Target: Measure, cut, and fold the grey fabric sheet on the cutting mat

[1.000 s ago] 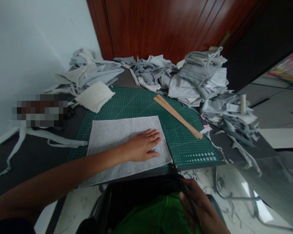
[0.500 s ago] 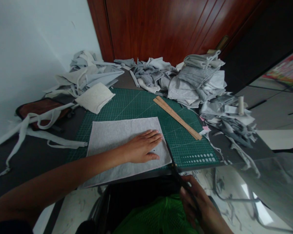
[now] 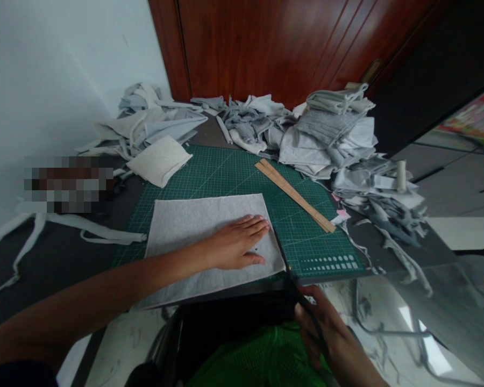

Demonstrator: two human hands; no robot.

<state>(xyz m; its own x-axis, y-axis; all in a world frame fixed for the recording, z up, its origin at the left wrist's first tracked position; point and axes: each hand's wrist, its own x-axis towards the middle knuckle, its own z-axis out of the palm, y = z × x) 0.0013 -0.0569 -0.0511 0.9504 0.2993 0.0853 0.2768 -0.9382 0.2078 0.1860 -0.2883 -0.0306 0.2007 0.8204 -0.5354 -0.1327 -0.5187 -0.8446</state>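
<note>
Left hand flat on crosswise cloth, right hand round scissors, aim forward-left

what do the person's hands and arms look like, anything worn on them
The left hand and right hand are bare, with no gloves or watch showing. A dark sleeve shows high on the left arm; none shows on the visible part of the right arm.

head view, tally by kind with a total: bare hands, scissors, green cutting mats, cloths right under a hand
Hands: 2, the left hand and the right hand
Scissors: 1, in the right hand
Green cutting mat: 1
Grey cloth under the left hand: 1, its layers too hard to tell
Total: 5
</note>
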